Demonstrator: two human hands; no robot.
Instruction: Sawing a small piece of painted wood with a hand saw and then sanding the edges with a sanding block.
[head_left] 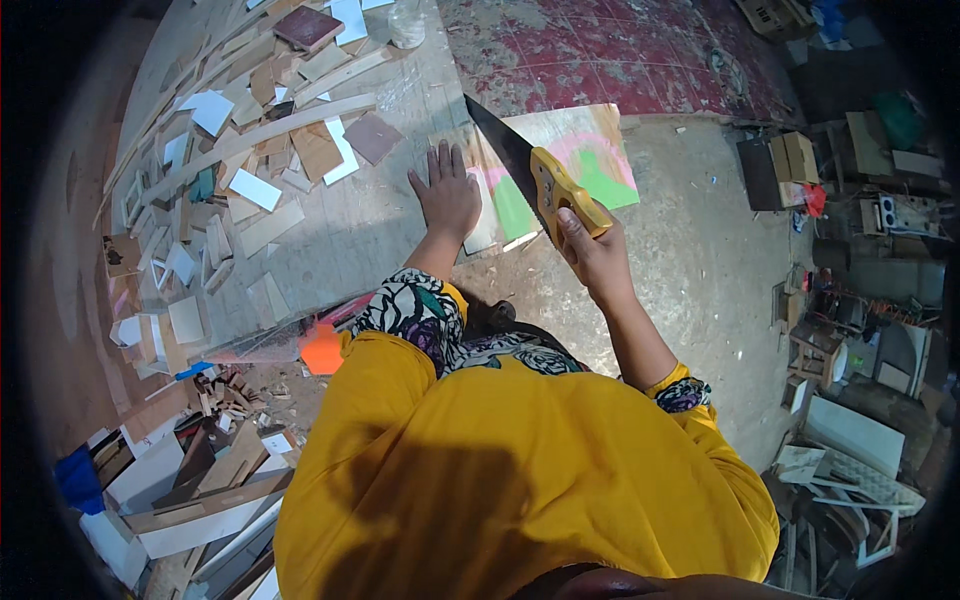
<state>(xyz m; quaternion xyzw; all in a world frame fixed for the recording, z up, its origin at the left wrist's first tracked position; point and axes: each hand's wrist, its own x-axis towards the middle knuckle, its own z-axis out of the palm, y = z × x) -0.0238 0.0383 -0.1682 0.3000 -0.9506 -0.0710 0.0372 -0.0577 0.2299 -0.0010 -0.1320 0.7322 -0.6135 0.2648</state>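
Observation:
My right hand (595,250) is closed around the yellow handle of a handsaw (512,152). Its dark, toothed blade points away and to the left, slanting across a thin wooden board (608,160) painted with pink and green patches. The board lies at the right edge of the worktable (345,245) and juts out past it. My left hand (447,200) rests flat with its fingers spread on the board's left part, to the left of the blade. Whether the teeth touch the wood, I cannot tell.
Several wood offcuts (255,190) cover the table's left side, with a clear jar (407,25) at the far edge. An orange piece (321,348) sits by the near edge. Scrap boards (215,490) pile up at lower left. Boxes (793,158) and stacked panels (855,435) stand right.

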